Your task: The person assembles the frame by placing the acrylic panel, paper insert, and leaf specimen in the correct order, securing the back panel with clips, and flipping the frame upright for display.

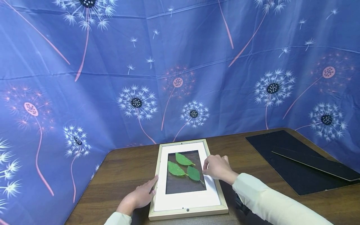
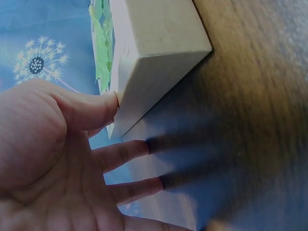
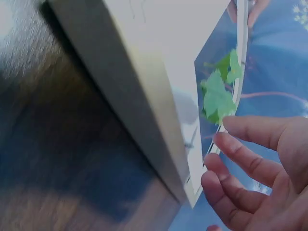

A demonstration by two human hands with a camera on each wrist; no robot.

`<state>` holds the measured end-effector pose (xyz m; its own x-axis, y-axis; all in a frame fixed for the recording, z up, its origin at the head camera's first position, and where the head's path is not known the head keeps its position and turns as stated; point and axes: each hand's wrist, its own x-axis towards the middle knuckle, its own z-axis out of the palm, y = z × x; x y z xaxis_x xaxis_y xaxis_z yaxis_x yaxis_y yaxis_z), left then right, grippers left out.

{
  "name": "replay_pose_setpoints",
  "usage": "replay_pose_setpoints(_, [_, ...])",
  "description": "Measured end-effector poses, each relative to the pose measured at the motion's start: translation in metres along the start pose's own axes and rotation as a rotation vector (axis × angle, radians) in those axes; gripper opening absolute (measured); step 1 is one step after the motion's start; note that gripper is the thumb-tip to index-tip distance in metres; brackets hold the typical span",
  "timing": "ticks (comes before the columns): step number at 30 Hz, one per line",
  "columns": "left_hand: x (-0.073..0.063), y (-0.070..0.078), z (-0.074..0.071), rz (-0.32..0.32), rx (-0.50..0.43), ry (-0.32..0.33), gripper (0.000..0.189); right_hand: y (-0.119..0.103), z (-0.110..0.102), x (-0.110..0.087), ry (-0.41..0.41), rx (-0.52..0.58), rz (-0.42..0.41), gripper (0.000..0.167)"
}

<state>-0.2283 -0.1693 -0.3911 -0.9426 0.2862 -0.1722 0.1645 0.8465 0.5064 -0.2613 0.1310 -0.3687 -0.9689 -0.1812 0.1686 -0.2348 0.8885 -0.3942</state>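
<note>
A pale wooden picture frame with a white mat lies on the table. Three green leaves lie in the mat's dark window: an upper leaf, a left leaf and a darker lower-right leaf with a stem. At the frame's left side, my left hand rests its thumb on the edge, other fingers spread straight. Above the mat's right side, my right hand has its fingers loosely bent; in the right wrist view nothing shows between its thumb and fingertips.
To the right, a large black board lies on the brown wooden table, with a narrower black panel across it. A blue dandelion-print cloth hangs behind the table. Beneath the right wrist shows a small dark device.
</note>
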Motion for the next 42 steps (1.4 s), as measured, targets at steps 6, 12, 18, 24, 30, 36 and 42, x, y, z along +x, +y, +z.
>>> replay_pose_setpoints(6, [0.001, 0.0, 0.001, 0.0, 0.003, -0.002, 0.052, 0.015, -0.001, 0.002, 0.022, -0.035, 0.012, 0.016])
replay_pose_setpoints(12, [0.001, 0.001, 0.002, -0.01, 0.024, -0.008, 0.052, 0.025, 0.006, 0.002, -0.002, -0.056, 0.047, 0.038])
replay_pose_setpoints(18, [0.001, 0.003, 0.0, -0.021, 0.032, -0.015, 0.053, 0.029, 0.009, 0.002, -0.036, -0.046, 0.072, 0.042])
replay_pose_setpoints(24, [0.002, 0.007, 0.0, -0.055, 0.046, -0.036, 0.054, 0.032, 0.011, 0.003, -0.059, -0.028, 0.085, 0.04])
replay_pose_setpoints(30, [0.003, 0.016, 0.002, -0.051, 0.076, -0.032, 0.052, 0.033, 0.006, 0.001, -0.073, -0.048, 0.092, 0.04])
replay_pose_setpoints(36, [0.004, 0.025, 0.007, -0.07, 0.083, -0.041, 0.052, 0.041, -0.002, -0.004, -0.085, -0.04, 0.097, 0.041])
replay_pose_setpoints(42, [0.004, 0.033, 0.013, -0.031, 0.07, -0.041, 0.052, 0.053, -0.007, -0.011, -0.085, -0.028, 0.097, 0.042])
